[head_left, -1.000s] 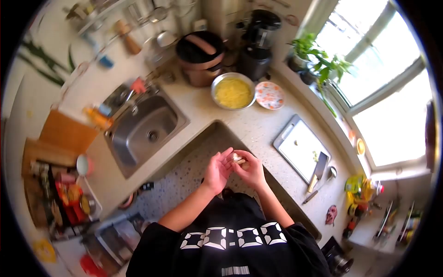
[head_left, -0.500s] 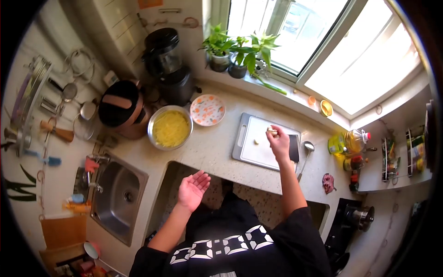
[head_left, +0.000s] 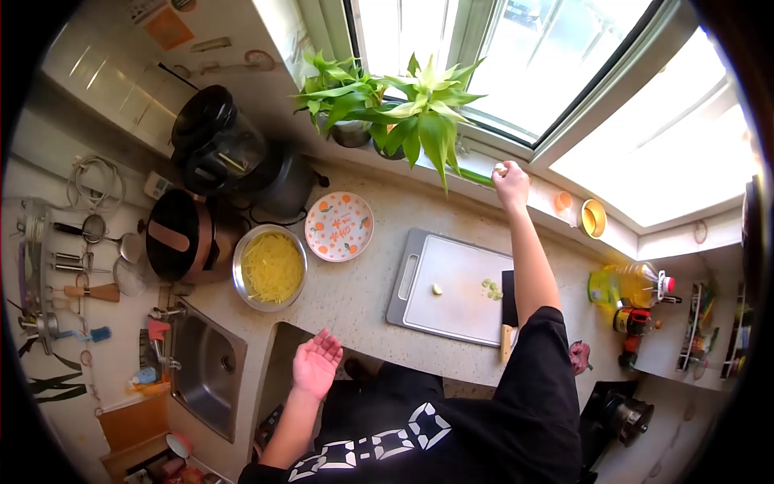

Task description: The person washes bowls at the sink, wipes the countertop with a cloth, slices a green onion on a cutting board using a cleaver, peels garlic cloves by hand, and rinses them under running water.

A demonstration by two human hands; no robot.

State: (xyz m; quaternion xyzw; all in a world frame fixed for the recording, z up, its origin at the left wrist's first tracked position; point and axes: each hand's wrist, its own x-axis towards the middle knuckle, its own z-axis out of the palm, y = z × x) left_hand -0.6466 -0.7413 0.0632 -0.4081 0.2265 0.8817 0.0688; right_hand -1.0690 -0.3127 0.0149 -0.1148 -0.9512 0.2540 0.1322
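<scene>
My right hand [head_left: 511, 187] is stretched out to the windowsill, with its fingers closed around pale garlic cloves [head_left: 501, 168], partly hidden. Palm up, my left hand [head_left: 318, 365] is held open and bare near the counter's front edge. Below my right forearm, the white and grey cutting board [head_left: 459, 250] lies on the counter. On it are a single garlic clove [head_left: 437, 289] and several small light-green slices [head_left: 491, 288]. A kitchen knife with a dark broad blade [head_left: 509, 297] and a wooden handle [head_left: 505, 344] rests at the board's right side, partly under my arm.
A metal bowl of yellow shreds [head_left: 272, 268] and a patterned plate [head_left: 339, 227] stand left of the board. The sink [head_left: 211, 367] is further left. Potted plants [head_left: 423, 113] and a yellow cup [head_left: 592, 218] line the sill. An oil bottle [head_left: 637, 284] stands right.
My right hand has moved from above the cutting board forward to the windowsill, still closed on the garlic. My left hand stays open. The camera view has shifted, and the green slices now show.
</scene>
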